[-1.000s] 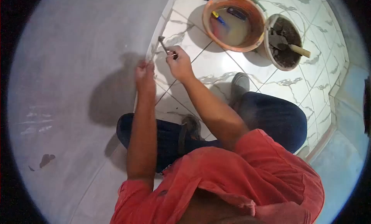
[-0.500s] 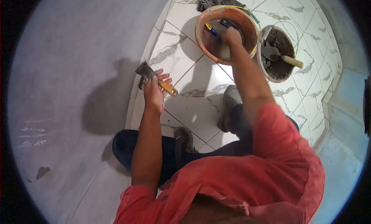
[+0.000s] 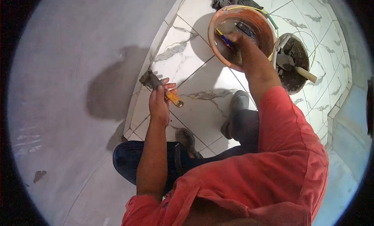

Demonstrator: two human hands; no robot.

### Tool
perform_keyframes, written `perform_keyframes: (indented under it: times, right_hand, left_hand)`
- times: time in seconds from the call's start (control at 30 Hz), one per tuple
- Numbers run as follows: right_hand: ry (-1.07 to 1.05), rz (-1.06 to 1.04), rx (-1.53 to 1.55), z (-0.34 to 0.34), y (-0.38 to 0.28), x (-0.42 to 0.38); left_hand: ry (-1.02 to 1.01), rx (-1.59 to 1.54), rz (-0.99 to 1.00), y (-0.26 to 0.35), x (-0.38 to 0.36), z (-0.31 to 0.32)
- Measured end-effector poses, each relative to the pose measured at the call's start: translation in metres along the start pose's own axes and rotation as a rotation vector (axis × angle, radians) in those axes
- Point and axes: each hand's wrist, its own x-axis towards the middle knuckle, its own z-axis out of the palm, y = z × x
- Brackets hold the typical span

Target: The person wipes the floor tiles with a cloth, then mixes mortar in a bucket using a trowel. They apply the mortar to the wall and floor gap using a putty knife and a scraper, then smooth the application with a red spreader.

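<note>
My left hand [image 3: 159, 105] is closed round a putty knife, its orange handle [image 3: 174, 99] pointing right and its blade [image 3: 150, 80] coated in grey mortar. The hand is beside the wall, above the tiled floor. My right hand [image 3: 235, 38] reaches down into an orange bucket [image 3: 213, 42] of cloudy water. Its fingers appear closed on a slim tool with a blue-and-yellow handle [image 3: 223, 36]; the tool's lower end is hidden. Near that hand, a dark, oblong object [image 3: 245, 30] lies in the bucket.
Right of the bucket stands a pail [image 3: 275, 56] of grey mortar, with a trowel [image 3: 306, 74] resting in it. A dark cloth [image 3: 232, 0] lies behind the bucket. The grey wall [image 3: 70, 70] is close on the left, and marble-patterned tiles [image 3: 194, 76] cover the floor.
My right hand has shifted from the dark object to the blue-and-yellow tool in the bucket. My left hand still holds the putty knife, slightly lower. The view has shifted a little.
</note>
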Motion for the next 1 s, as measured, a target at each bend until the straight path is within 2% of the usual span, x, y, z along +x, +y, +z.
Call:
perform_keyframes:
  times: [0.07,0.13,0.17,0.23,0.3,0.33,0.4,0.6,0.67,1.0]
  right_hand:
    - [0.047,-0.027,0.038,0.012,-0.011,-0.018]
    - [0.09,-0.039,0.077,0.017,0.004,-0.003]
    - [0.052,-0.277,0.131,0.01,0.027,0.031]
    - [0.019,-0.512,0.18,0.003,0.025,0.03]
    - [-0.214,-0.156,-0.373,-0.003,-0.021,-0.026]
    - [-0.211,-0.153,-0.375,-0.004,-0.015,-0.017]
    - [-0.498,0.104,-0.074,0.001,0.013,0.02]
    - [-0.354,0.051,0.112,-0.01,0.044,0.008]
    - [-0.323,0.048,0.202,-0.014,0.055,-0.003]
    - [-0.29,0.036,0.499,0.005,0.057,-0.01]
  left_hand:
    - [0.01,-0.001,0.01,0.001,0.001,0.001]
    - [0.021,-0.001,0.006,0.002,0.0,-0.001]
    - [0.034,-0.005,0.002,0.003,0.001,-0.001]
    - [0.041,-0.013,-0.002,0.003,0.003,0.0]
    - [-0.001,-0.015,0.032,0.001,0.003,-0.001]
    - [-0.005,-0.018,0.03,0.0,0.003,0.0]
    - [-0.021,-0.02,0.037,0.0,0.003,0.002]
    - [0.021,0.015,-0.032,-0.002,0.005,0.007]
    - [-0.054,-0.009,0.003,-0.007,0.008,0.005]
    - [-0.106,-0.057,0.005,-0.008,0.013,0.015]
